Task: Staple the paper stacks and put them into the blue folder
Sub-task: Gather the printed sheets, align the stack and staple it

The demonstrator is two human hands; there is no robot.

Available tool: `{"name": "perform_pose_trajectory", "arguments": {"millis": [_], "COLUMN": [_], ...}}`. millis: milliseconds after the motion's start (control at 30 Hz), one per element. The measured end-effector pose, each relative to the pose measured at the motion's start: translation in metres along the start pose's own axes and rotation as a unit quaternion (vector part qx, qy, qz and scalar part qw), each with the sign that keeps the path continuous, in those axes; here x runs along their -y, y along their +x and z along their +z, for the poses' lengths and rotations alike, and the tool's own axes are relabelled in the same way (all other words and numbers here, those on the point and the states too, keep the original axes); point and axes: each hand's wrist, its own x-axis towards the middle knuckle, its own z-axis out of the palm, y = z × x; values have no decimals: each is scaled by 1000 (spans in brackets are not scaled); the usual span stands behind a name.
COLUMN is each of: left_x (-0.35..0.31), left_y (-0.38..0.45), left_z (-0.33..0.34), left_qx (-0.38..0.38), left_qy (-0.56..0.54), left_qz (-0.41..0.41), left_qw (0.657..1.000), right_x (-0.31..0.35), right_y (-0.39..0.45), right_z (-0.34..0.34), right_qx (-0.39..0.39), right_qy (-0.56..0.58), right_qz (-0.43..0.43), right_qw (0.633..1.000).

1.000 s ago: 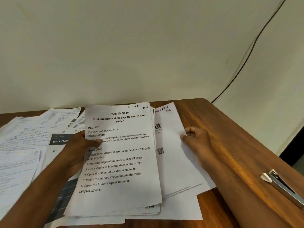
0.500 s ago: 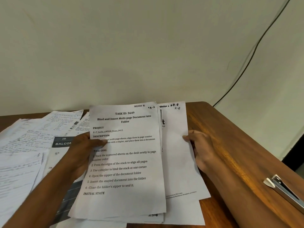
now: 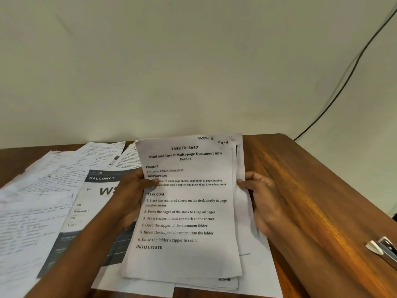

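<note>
Both hands hold one paper stack (image 3: 189, 211) upright-tilted over the middle of the wooden bench (image 3: 300, 190), its top sheet headed "TASK ID: 3649". The left hand (image 3: 131, 198) grips the stack's edge at nine o'clock, thumb lying over the printed face and fingers hidden behind; the right hand (image 3: 260, 196) pinches the edge at three o'clock, thumb on the front and the other fingers curled behind the pages. The sheets are not yet square: several back pages jut out at three o'clock and along the bottom, where the lower edges fan apart. By my reading the step in hand is gathering and aligning this stack, ahead of any stapling. At nine o'clock from the stack, more loose papers (image 3: 64, 201) lie spread flat on the bench, among them a sheet printed "BALCONY 2", so further stacks seem left to do. The stapler (image 3: 384, 250) lies well apart at about four o'clock, near the bench's edge and partly cut off by the picture. No blue folder is in view. The next move probably calls for tapping the stack's edges on the bench until the pages sit flush, then keeping one hand clamped on it while the right hand reaches for the stapler to bind one corner.
</note>
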Motion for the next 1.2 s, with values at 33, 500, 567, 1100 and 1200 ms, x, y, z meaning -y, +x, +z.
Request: {"name": "perform_pose_trajectory", "arguments": {"millis": [33,500,567,1100,1200], "left_x": [0,3,-1,-42,-44], "left_y": [0,-7,-9,-16,-13], "left_z": [0,19,22,-24,-35], "left_qx": [-5,-67,-61,39,29], "left_qy": [-1,-80,-83,64,73], "left_qz": [0,3,6,35,23], "left_qw": [1000,995,995,997,997], "right_x": [-1,-12,-15,12,5], "right_y": [-2,-26,-26,-24,-3], "right_z": [1,21,18,10,-13], "right_qx": [-1,75,77,96,-30], "right_qy": [-6,-170,-196,-188,-380], "right_qz": [-3,-114,-127,-94,-116], "right_qw": [1000,976,969,973,917]}}
